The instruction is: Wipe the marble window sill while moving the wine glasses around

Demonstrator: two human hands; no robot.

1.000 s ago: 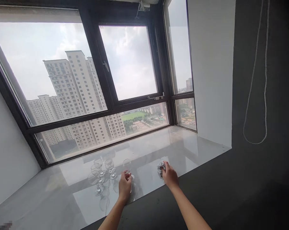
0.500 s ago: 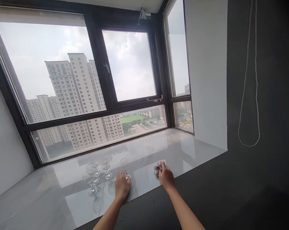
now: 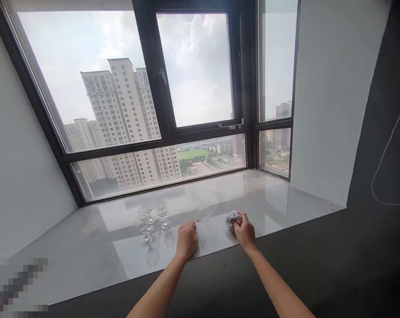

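My left hand is closed at the front part of the glossy sill, its fingers curled around the lower part of a clear stemmed glass. The bowl of that glass leans out to the right of my knuckles; its stem and foot are mostly hidden by the hand. A crumpled grey-white cloth is gripped by my right hand, just above or on the sill to the right of the glass. Left of my left hand, several clear stemmed glasses stand upright in a cluster.
The pale, reflective window sill ends in a front edge above a dark wall. Dark-framed windows rise behind it. A white side wall and a hanging bead cord are at the right.
The view has shifted, so the scene sits differently in the picture. The glass at my left hand was upright and now tilts right. My right hand still grips the cloth, now closer to the glass.
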